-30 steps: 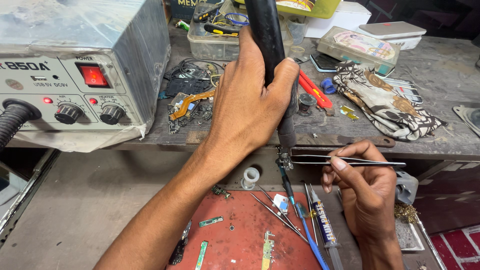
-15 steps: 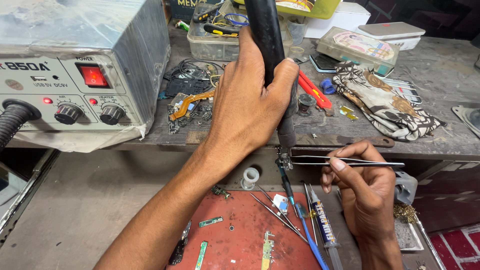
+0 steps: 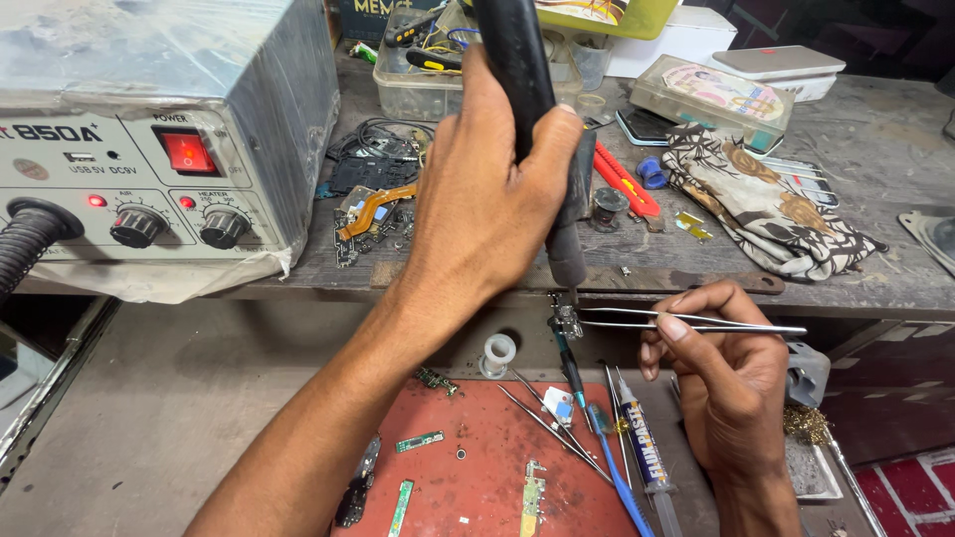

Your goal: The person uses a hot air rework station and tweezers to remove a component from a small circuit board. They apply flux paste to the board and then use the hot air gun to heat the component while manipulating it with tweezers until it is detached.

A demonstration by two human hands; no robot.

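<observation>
My left hand (image 3: 492, 199) grips a black hot-air handpiece (image 3: 527, 119) held upright, its nozzle pointing down at the bench's front edge. My right hand (image 3: 721, 383) pinches metal tweezers (image 3: 686, 320) held level, tips pointing left. The tweezer tips hold a small metal part (image 3: 566, 320) directly under the nozzle. Both hands hover above a red work mat (image 3: 477, 467) strewn with small green circuit boards, a syringe of paste (image 3: 642, 443) and other tweezers.
A grey hot-air station (image 3: 149, 129) with a lit red switch and two knobs sits at left. On the wooden bench lie a patterned cloth (image 3: 766, 204), a red cutter (image 3: 627, 184), an opened phone with an orange flex (image 3: 373, 214) and plastic boxes (image 3: 711, 94).
</observation>
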